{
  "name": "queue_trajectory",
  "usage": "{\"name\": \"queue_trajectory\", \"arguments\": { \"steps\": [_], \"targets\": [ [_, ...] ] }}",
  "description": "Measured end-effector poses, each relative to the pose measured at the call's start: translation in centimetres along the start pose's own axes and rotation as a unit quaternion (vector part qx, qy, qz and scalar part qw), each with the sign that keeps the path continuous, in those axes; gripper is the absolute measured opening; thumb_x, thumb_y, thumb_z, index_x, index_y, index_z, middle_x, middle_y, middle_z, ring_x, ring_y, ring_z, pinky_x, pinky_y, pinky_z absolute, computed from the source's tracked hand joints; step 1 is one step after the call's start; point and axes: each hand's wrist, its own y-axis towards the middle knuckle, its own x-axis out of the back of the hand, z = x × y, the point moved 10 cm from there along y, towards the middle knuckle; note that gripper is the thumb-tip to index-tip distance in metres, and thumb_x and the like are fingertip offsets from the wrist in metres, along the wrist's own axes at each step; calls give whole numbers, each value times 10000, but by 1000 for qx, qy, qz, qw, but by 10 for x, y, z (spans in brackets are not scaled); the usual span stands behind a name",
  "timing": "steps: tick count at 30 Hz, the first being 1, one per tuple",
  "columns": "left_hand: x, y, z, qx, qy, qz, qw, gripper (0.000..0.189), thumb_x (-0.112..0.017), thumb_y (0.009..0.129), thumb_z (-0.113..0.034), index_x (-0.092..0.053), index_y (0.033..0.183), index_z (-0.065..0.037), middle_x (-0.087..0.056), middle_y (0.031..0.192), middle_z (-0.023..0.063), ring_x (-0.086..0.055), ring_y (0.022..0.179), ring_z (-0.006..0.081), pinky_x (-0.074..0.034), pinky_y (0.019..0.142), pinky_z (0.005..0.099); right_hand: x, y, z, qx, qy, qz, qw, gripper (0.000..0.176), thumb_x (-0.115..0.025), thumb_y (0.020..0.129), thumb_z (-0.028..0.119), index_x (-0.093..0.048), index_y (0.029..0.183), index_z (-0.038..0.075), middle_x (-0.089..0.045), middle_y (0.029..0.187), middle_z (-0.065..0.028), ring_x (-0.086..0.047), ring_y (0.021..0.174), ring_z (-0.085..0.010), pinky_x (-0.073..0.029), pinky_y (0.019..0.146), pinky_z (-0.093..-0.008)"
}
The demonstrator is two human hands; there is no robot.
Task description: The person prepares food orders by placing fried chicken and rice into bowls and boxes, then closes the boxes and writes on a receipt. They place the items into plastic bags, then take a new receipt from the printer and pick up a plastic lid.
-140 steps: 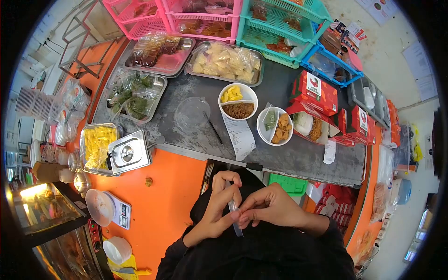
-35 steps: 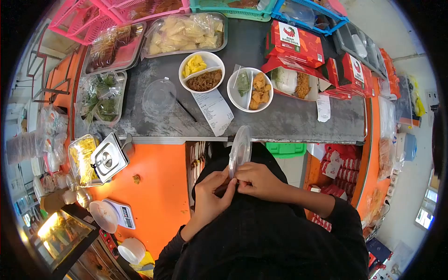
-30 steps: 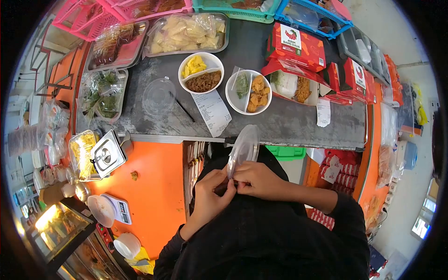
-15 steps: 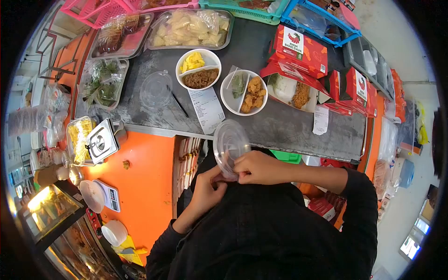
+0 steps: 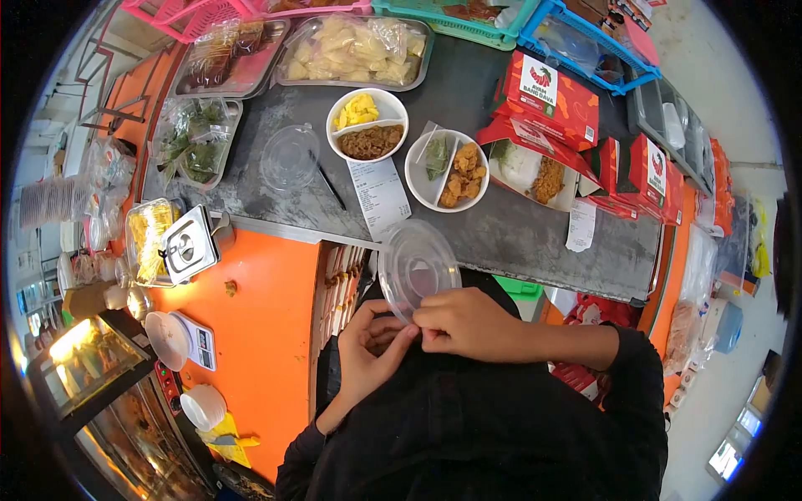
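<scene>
left hand (image 5: 372, 351) + right hand (image 5: 464, 321): grip pinching clear lid (image 5: 418, 265) rim | lid overlaps counter (image 5: 518, 234) edge (bare strip beyond)

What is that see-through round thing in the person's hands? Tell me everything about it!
It is a round clear lid of thin plastic with a raised rim and a ring pressed in its middle. It is tilted, flat face toward the camera, held before the grey counter. The left hand and right hand pinch its near edge.
</scene>
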Motion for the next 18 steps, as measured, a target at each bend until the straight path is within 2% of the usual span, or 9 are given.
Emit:
{"name": "queue_trajectory", "arguments": {
  "steps": [4,8,10,14,18],
  "targets": [
    [-4,-7,-18,-28,45,7,999,322,-603,771,43,-482,1069,24,-621,893,95,-600,862,120,-477,769,221,0,2,12,45,-25,-5,999,179,-597,687,153,-479,632,29,-501,658,-98,-528,653,-287,-414,573,-390],
    [6,-19,-10,-66,80,-6,995,315,-602,764,45,-504,1064,32,-615,927,97,-597,881,125,-470,791,230,-5,5,31,76,9,25,997,183,-604,689,160,-480,637,37,-495,658,-84,-526,677,-275,-417,591,-382],
    [6,-28,-19,-77,29,-18,996,293,-609,760,39,-527,1041,29,-617,933,92,-597,890,128,-471,796,241,-8,7,31,55,-47,41,997,181,-611,696,160,-481,659,39,-495,677,-79,-525,696,-267,-417,606,-372],
    [13,-30,-13,-59,-19,-55,997,308,-626,758,21,-531,1051,23,-624,921,85,-600,877,126,-475,790,246,-14,13,37,108,-24,56,992,164,-605,688,115,-458,670,44,-458,669,-79,-504,656,-263,-402,581,-363],
    [19,-34,-10,-46,-33,-79,995,274,-636,761,11,-552,1021,22,-632,906,80,-604,861,120,-477,777,238,-17,17,47,143,-54,82,985,134,-597,708,110,-488,734,36,-480,735,-89,-518,710,-269,-426,626,-370]
  ]
}}
